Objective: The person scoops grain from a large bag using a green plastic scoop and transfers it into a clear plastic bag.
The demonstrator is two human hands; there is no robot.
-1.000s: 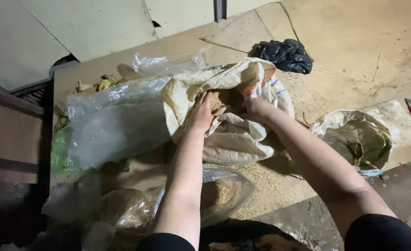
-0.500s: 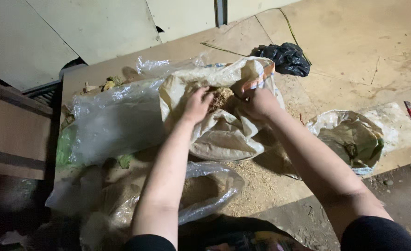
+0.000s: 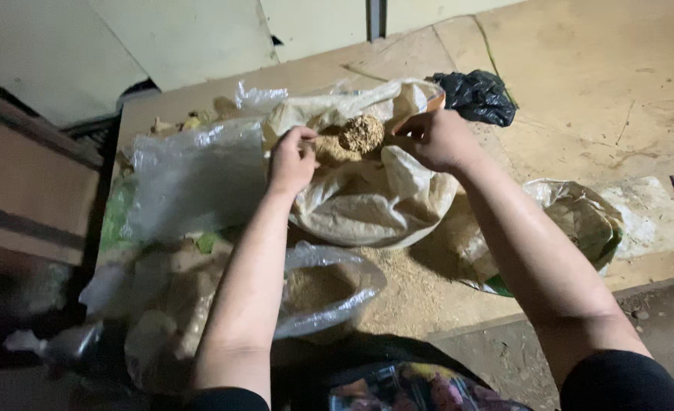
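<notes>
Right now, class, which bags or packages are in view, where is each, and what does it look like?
Beige sack: centre, open, both hands at its mouth.
Clear plastic bag: left, crumpled.
Black bag: top right, bunched.
Clear bag: near, holding tan grain.
</notes>
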